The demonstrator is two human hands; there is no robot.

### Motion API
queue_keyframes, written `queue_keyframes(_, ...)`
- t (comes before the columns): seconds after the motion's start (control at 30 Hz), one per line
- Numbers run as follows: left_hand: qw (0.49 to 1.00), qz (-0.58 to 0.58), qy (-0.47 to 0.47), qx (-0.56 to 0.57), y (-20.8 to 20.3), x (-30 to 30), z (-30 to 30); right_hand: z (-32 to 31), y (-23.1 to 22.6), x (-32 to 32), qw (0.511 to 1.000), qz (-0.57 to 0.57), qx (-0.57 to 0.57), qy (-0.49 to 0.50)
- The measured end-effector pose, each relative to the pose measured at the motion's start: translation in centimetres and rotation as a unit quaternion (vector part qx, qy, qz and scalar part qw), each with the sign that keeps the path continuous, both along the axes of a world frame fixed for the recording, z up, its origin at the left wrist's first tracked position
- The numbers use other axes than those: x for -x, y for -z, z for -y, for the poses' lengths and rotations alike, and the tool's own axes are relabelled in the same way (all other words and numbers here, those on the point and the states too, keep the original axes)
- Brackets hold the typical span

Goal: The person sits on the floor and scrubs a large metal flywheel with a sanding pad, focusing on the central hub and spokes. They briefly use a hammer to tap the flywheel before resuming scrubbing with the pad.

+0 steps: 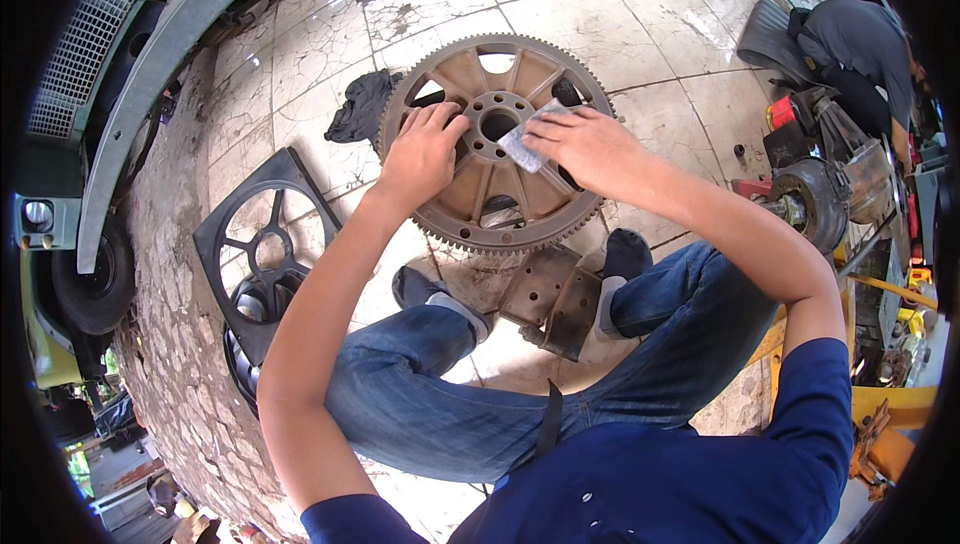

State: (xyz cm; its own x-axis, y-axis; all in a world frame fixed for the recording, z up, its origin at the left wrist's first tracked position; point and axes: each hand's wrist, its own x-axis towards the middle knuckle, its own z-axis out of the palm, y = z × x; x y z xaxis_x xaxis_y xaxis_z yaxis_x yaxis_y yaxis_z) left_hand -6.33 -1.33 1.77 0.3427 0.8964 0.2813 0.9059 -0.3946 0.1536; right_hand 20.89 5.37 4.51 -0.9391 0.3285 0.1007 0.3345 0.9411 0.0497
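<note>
A large brown toothed flywheel (478, 194) with spokes and a ring of bolt holes round its centre bore stands in front of me above the floor. My left hand (425, 149) grips its left side, with the fingers curled over a spoke by an opening. Under the fingers of my right hand (585, 147) lies a small grey folded piece of sandpaper or cloth (526, 141), pressed to the face right of the hub. That piece covers part of the bore. Just below the flywheel, a brown metal bracket (555, 299) with holes sits between my feet.
A dark crumpled cloth (362, 107) lies left of the flywheel. Nearer on the left rests a black fan shroud (270, 234). At the right, a person (862, 54) bends over beside a drum-shaped machine part (812, 202). A vehicle's front bumper (150, 74) borders the far left.
</note>
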Motion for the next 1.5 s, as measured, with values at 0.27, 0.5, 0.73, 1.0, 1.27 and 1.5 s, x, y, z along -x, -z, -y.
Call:
queue_keyframes(0.27,0.999,0.037,-0.009,0.010,-0.4,-0.7,-0.1,0.8,0.2,0.0,1.000,0.012,0.017,-0.021)
queue_keyframes(0.5,0.993,0.072,0.061,0.071,-1.5,0.1,0.2,0.7,-0.1,0.3,0.995,0.036,0.077,-0.044)
queue_keyframes(0.73,0.994,0.031,0.049,0.097,-1.4,0.1,0.1,-0.4,-1.0,0.0,0.997,0.059,0.051,-0.006)
queue_keyframes(1.0,0.996,-0.015,0.061,0.071,-1.9,-0.3,0.1,-1.3,0.0,0.0,1.000,-0.004,0.018,-0.025)
queue_keyframes(1.27,0.996,0.019,0.073,0.057,-1.3,0.0,0.3,-0.6,1.4,0.5,0.998,-0.037,0.018,-0.056)
queue_keyframes(1.5,0.992,0.102,0.030,0.066,-1.2,0.1,-0.2,0.4,1.9,0.8,0.995,-0.033,0.029,-0.087)
